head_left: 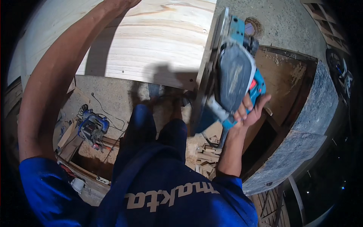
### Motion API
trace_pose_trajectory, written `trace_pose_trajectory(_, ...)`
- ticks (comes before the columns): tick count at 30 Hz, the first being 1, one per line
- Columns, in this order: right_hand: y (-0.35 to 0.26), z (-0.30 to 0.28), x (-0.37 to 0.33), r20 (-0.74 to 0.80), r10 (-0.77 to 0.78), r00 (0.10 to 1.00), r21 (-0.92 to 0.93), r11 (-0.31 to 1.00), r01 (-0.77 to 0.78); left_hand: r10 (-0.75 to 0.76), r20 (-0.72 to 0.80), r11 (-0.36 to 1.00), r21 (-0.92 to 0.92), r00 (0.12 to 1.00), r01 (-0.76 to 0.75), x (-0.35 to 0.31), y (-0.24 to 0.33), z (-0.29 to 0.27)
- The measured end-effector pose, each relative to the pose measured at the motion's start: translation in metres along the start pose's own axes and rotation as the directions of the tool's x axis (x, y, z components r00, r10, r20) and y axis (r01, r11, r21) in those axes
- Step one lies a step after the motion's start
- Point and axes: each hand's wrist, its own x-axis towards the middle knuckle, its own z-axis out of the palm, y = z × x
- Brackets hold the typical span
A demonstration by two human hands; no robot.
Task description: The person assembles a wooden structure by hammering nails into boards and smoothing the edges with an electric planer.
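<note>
My right hand is closed round the handle of a teal electric planer with a grey side cover. The planer is tilted on edge, its long flat sole facing left, beside the right edge of a pale wooden panel. Whether the sole touches that edge I cannot tell. My left arm reaches up across the panel, and my left hand is at its far part, at the top rim of the picture. The fingers of that hand are cut off from view.
A blue and black corded power tool lies at the lower left, its cord on the floor. Wood offcuts are piled beside my legs. On the right stands a brown wooden bench with a grey sheet along it. A motorcycle is at the far right.
</note>
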Motion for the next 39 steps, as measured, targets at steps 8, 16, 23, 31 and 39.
trace_pose_trajectory(8, 0.037, -0.013, -0.138, -0.191, -0.116, 0.975, -0.007, 0.993, 0.117, 0.02, -0.037, 0.999, 0.038, 0.999, -0.019, 0.004, 0.001, -0.005)
trace_pose_trajectory(16, 0.061, -0.003, -0.152, -0.36, -0.002, 0.933, -0.187, 0.98, -0.07, 0.094, -0.061, 0.995, 0.041, 0.994, -0.092, 0.002, 0.005, 0.012)
trace_pose_trajectory(23, 0.06, 0.0, -0.115, -0.164, 0.013, 0.986, -0.111, 0.993, -0.032, 0.059, -0.085, 0.998, 0.027, 0.995, -0.057, 0.005, -0.005, -0.017)
trace_pose_trajectory(31, 0.045, 0.018, -0.051, -0.14, -0.023, 0.99, 0.069, 0.997, 0.033, -0.024, -0.023, 1.0, 0.003, 0.999, 0.024, 0.003, 0.002, -0.011)
trace_pose_trajectory(39, 0.021, 0.021, 0.002, -0.116, -0.038, 0.993, 0.061, 0.997, 0.045, -0.057, 0.025, 0.997, -0.057, 0.998, 0.058, 0.008, 0.008, -0.004)
